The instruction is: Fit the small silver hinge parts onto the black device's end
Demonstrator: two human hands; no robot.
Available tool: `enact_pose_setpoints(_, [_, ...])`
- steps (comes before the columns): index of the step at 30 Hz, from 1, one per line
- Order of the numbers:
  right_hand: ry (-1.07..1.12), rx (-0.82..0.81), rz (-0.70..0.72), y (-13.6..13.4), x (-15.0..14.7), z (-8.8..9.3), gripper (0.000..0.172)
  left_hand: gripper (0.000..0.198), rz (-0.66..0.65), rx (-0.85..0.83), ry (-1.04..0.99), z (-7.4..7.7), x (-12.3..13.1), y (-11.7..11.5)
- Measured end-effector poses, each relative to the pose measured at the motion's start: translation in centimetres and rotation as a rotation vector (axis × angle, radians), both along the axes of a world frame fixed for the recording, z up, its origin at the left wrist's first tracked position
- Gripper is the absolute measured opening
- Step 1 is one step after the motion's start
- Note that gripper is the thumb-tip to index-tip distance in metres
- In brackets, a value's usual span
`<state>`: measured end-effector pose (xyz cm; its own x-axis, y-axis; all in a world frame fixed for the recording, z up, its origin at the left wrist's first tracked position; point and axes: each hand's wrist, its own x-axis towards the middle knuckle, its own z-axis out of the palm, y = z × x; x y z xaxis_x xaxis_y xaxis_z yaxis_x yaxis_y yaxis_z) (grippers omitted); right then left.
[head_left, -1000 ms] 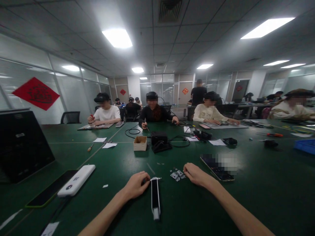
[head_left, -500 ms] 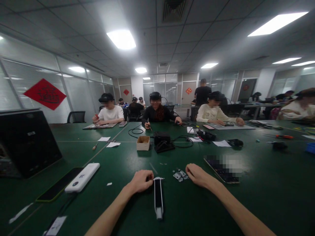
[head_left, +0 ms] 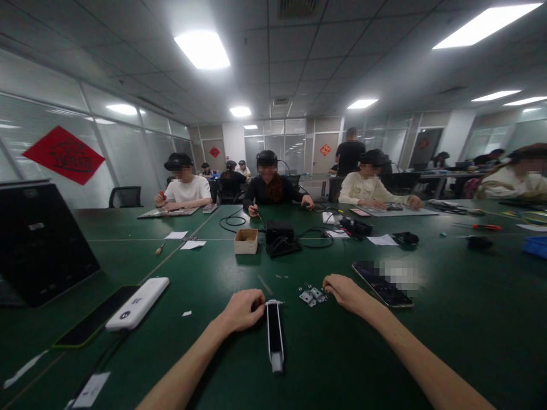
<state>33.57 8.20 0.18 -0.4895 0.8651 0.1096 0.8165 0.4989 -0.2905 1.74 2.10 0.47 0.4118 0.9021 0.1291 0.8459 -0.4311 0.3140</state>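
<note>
Centrally in the head view, low in the picture, a white-edged strip (head_left: 276,336) lies lengthwise on the green worktop (head_left: 222,381), a pale block at its near end and a thin crosspiece at its far end. Just left of that crosspiece is the left hand (head_left: 244,310), its fingers (head_left: 259,297) curled inward; whether they grip the strip or anything else, I cannot tell. Right of centre, a small heap of metal parts (head_left: 313,296) sits between the strip and the right hand (head_left: 345,291). That hand's fingers (head_left: 330,282) are bent together at the heap's right edge, and whether they pinch a piece is too small to tell. Farther right lies a phone (head_left: 382,287), partly blurred out. At lower left, a white power bank (head_left: 139,304) lies beside a green-edged panel (head_left: 92,319). Above centre stand an open box (head_left: 246,244) and a black device (head_left: 280,236).
</note>
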Motion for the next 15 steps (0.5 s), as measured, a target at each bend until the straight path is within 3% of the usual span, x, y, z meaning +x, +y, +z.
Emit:
enact_pose_setpoints(6, [0.057, 0.131, 0.013, -0.7, -1.0, 0.2, 0.020, 0.015, -0.027, 0.009, 0.000, 0.2, 0.1, 0.0])
enact_pose_setpoints(10, [0.237, 0.275, 0.124, -2.4, -4.6, -0.6, 0.022, 0.015, -0.034, 0.028, 0.020, -0.1, 0.0, 0.2])
enact_pose_setpoints(15, [0.345, 0.311, 0.230, -3.9, -9.5, -2.1, 0.020, 0.013, -0.071, 0.087, 0.034, -0.5, 0.1, 0.3])
